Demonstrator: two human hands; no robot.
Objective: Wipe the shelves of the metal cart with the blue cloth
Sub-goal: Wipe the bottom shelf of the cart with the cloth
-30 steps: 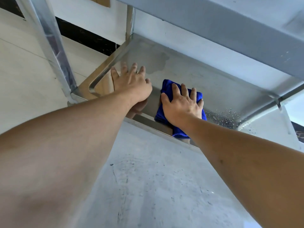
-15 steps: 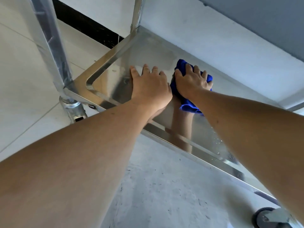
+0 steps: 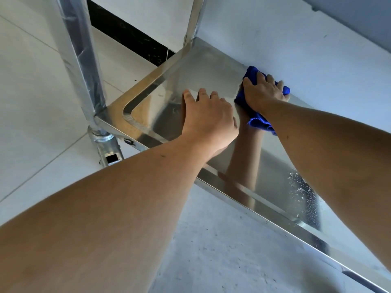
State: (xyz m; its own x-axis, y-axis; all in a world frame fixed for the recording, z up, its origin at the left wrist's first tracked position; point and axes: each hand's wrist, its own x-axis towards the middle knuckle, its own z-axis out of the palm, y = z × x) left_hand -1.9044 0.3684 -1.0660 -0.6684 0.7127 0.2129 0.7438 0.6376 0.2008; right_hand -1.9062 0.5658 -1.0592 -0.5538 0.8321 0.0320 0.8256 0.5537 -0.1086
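Note:
The bottom shelf [image 3: 160, 87] of the shiny metal cart lies below me, its near rim running down to the right. My right hand [image 3: 264, 92] presses the bunched blue cloth [image 3: 259, 121] onto the shelf at its far edge, against the white wall. Most of the cloth is hidden under the palm. My left hand [image 3: 209, 121] rests flat on the shelf just left of it, fingers spread, holding nothing. Both forearms are mirrored in the steel.
A cart upright [image 3: 82, 60] rises at the near left corner above a caster housing [image 3: 106, 148]. Water droplets [image 3: 304, 195] sit on the shelf's right part. Pale floor tiles [image 3: 38, 102] lie to the left, grey concrete floor [image 3: 211, 240] in front.
My right hand has slid the cloth from the shelf's near middle to the far edge and rightward. My left hand stayed flat on the shelf. The view has tilted down, showing more shelf.

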